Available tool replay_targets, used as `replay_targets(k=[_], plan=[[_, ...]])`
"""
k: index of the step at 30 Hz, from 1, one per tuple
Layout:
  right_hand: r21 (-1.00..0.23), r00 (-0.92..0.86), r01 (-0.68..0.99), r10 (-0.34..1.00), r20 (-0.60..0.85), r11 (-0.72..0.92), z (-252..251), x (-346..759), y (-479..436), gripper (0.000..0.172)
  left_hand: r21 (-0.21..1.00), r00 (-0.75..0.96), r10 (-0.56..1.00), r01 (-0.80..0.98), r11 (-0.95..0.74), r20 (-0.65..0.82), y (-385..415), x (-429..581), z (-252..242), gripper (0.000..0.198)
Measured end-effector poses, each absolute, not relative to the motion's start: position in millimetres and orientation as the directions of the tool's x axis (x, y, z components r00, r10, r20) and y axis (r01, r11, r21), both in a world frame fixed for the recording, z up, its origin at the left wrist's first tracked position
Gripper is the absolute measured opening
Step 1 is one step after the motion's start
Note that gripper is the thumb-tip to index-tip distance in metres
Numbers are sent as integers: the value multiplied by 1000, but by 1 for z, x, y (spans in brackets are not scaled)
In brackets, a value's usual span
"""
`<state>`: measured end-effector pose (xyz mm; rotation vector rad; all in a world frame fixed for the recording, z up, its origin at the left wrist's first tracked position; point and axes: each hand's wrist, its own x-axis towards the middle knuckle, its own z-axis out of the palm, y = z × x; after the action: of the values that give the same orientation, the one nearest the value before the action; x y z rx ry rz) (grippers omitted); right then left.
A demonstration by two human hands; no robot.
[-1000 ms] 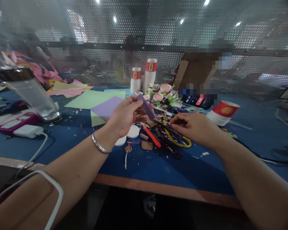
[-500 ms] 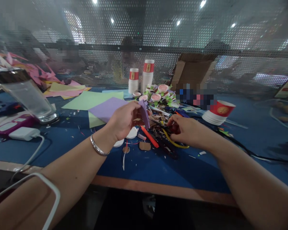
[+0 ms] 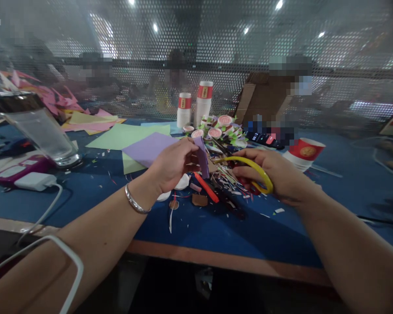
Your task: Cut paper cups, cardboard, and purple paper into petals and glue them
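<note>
My left hand (image 3: 172,163), with a silver bangle on the wrist, pinches a small folded purple paper piece (image 3: 202,156) above the blue table. My right hand (image 3: 277,174) is closed round yellow-handled scissors (image 3: 253,171), lifted off the table, their blades pointing left toward the purple piece. Below both hands lies a heap of paper scraps (image 3: 222,183) with an orange strip (image 3: 205,187) and white paper discs (image 3: 183,182).
Purple and green paper sheets (image 3: 140,141) lie behind my left hand. Two stacks of paper cups (image 3: 199,102), small paper flowers (image 3: 221,128), a tipped red cup (image 3: 306,150), a glass jar (image 3: 41,131), a white charger with cable (image 3: 36,181) and a cardboard box (image 3: 265,98) surround them. A perforated screen closes the back.
My right hand has picked the yellow scissors up from the scrap heap and raised them toward the purple piece. My left hand has kept hold of the piece, turning it more upright.
</note>
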<state>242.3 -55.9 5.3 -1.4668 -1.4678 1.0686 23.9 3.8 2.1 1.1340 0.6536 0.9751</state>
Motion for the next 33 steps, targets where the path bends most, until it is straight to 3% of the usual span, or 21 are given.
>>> replay_targets(k=[6, 11, 15, 21, 24, 29, 33], plan=[[-993, -71, 107, 997, 35, 42, 8, 234, -61, 26, 969, 455, 885, -247, 21, 97, 1, 26, 2, 12], [-995, -70, -66, 995, 73, 69, 14, 232, -66, 24, 958, 352, 933, -285, 35, 70, 2, 26, 2, 15], [-976, -50, -183, 991, 127, 116, 14, 230, -69, 36, 948, 321, 946, -312, 67, 39, 5, 25, 1, 17], [-972, -77, -172, 982, 173, 158, 10, 227, -71, 55, 959, 381, 923, -279, 56, 58, 2, 25, 1, 20], [-967, -139, -206, 974, 181, 150, 11, 226, -73, 55, 963, 393, 917, -265, 40, 70, 1, 25, 3, 23], [-974, -277, -215, 952, 131, 72, 13, 221, -73, 73, 968, 345, 936, -250, 25, 65, 1, 26, 2, 18], [-993, -316, -115, 946, 74, 39, 7, 220, -71, 70, 975, 335, 937, -219, -21, 96, 2, 27, 1, 17]])
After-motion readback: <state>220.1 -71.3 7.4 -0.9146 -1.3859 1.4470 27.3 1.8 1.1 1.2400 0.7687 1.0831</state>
